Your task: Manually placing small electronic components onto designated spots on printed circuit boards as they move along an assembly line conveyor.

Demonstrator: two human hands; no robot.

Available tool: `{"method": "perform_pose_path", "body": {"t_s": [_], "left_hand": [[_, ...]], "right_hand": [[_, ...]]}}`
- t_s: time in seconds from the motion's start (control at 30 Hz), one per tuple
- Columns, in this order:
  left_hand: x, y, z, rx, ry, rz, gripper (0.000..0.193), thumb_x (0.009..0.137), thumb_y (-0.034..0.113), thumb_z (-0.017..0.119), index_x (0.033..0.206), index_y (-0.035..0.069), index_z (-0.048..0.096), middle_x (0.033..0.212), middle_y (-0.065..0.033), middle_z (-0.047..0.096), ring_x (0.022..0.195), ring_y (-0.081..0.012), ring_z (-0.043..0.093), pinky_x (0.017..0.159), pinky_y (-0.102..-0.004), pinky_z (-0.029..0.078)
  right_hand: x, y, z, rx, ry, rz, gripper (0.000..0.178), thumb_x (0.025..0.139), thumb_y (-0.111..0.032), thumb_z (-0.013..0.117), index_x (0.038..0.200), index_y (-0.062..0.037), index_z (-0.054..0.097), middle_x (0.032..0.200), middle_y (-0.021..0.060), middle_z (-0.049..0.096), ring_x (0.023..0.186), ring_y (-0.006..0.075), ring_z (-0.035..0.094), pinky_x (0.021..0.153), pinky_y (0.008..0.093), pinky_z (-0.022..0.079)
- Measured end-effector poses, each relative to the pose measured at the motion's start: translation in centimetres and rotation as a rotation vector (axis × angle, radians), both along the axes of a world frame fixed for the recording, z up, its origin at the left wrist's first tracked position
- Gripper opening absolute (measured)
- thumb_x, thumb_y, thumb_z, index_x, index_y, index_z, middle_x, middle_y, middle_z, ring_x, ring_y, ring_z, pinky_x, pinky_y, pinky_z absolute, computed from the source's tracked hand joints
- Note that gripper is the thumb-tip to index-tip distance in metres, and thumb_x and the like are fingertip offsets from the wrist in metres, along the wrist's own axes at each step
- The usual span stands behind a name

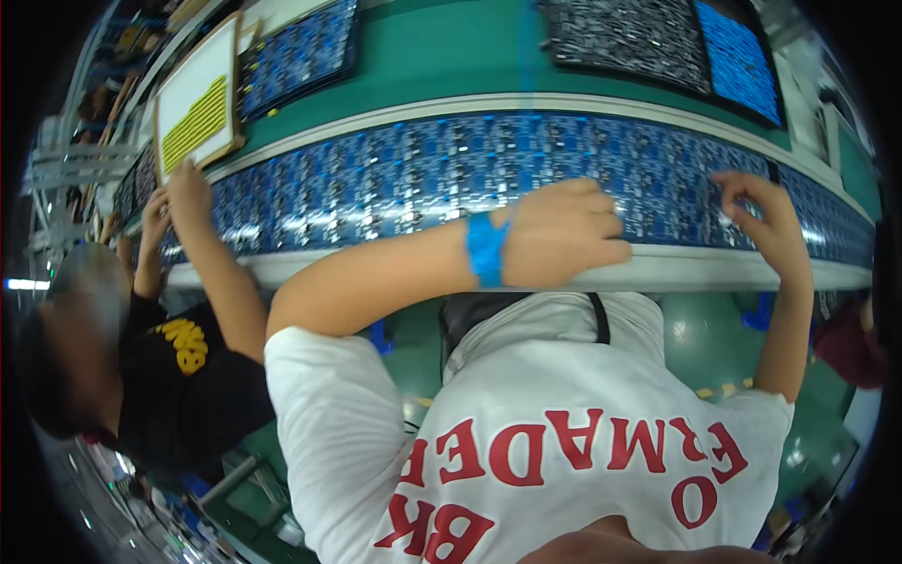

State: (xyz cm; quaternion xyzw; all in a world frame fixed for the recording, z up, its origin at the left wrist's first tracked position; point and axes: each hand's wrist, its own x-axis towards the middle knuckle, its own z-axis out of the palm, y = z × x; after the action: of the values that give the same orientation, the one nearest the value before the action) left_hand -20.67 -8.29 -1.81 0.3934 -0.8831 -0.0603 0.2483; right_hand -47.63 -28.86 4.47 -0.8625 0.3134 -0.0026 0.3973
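A long row of blue circuit boards (395, 179), dense with small parts, runs across in front of me between pale rails. My left hand (564, 230), with a blue band (485, 250) at the wrist, hovers over the near edge of the boards. Its fingers are curled in, and whatever they may hold is hidden. To the right, my right hand (772, 221) is over the boards near a dark gap. Its thumb and forefinger are bent toward each other with space between them, and nothing shows in them.
Beyond the far rail (413, 115), a green surface (451, 47) carries a tray of dark small parts (625, 38), a tray of blue parts (738, 61) and more boards (301, 52). A co-worker at left reaches toward a white tray with yellow parts (195, 122).
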Motion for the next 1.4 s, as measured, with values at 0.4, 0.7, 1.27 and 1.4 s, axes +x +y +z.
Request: {"method": "perform_pose_path", "body": {"t_s": [0.4, 0.7, 1.27, 1.4], "left_hand": [[4.4, -1.8, 2.4, 0.138, 0.222, 0.368, 0.013, 0.088, 0.006, 0.067, 0.1, 0.006, 0.071, 0.095, -0.0116, 0.068, 0.091, -0.0329, 0.063, 0.083, -0.0418, 0.051], [5.2, -1.2, 2.3, 0.304, 0.391, 0.484, 0.015, 0.091, 0.004, 0.067, 0.105, 0.004, 0.073, 0.094, -0.0121, 0.07, 0.087, -0.0282, 0.067, 0.078, -0.0333, 0.053], [3.9, -4.0, 1.9, 0.446, 0.484, 0.578, 0.017, 0.091, 0.004, 0.068, 0.107, 0.004, 0.076, 0.098, -0.0108, 0.073, 0.088, -0.0208, 0.068, 0.08, -0.0303, 0.053], [3.2, -4.5, 1.5, 0.391, 0.432, 0.605, 0.019, 0.09, 0.003, 0.069, 0.108, 0.004, 0.075, 0.097, -0.0115, 0.073, 0.086, -0.0233, 0.068, 0.078, -0.0314, 0.053]], "right_hand": [[12.4, -0.1, -4.1, -0.223, -0.314, 0.171, 0.015, 0.09, -0.014, 0.072, 0.101, -0.0032, 0.073, 0.092, 0.0064, 0.073, 0.084, 0.0181, 0.067, 0.081, 0.0293, 0.053], [12.8, -0.7, -6.2, -0.771, -0.248, 0.392, 0.01, 0.088, -0.01, 0.068, 0.095, -0.0054, 0.072, 0.091, 0.0069, 0.069, 0.094, 0.0269, 0.063, 0.087, 0.0376, 0.053], [12.9, 0.1, -6.7, -0.887, -0.233, 0.429, 0.017, 0.078, -0.003, 0.067, 0.094, -0.0032, 0.07, 0.093, 0.0065, 0.064, 0.098, 0.0243, 0.06, 0.09, 0.0331, 0.052], [13.2, 0.6, -6.8, -0.935, -0.236, 0.419, 0.015, 0.078, -0.003, 0.067, 0.091, -0.0027, 0.072, 0.091, 0.0069, 0.065, 0.099, 0.0245, 0.06, 0.091, 0.0326, 0.052]]}}
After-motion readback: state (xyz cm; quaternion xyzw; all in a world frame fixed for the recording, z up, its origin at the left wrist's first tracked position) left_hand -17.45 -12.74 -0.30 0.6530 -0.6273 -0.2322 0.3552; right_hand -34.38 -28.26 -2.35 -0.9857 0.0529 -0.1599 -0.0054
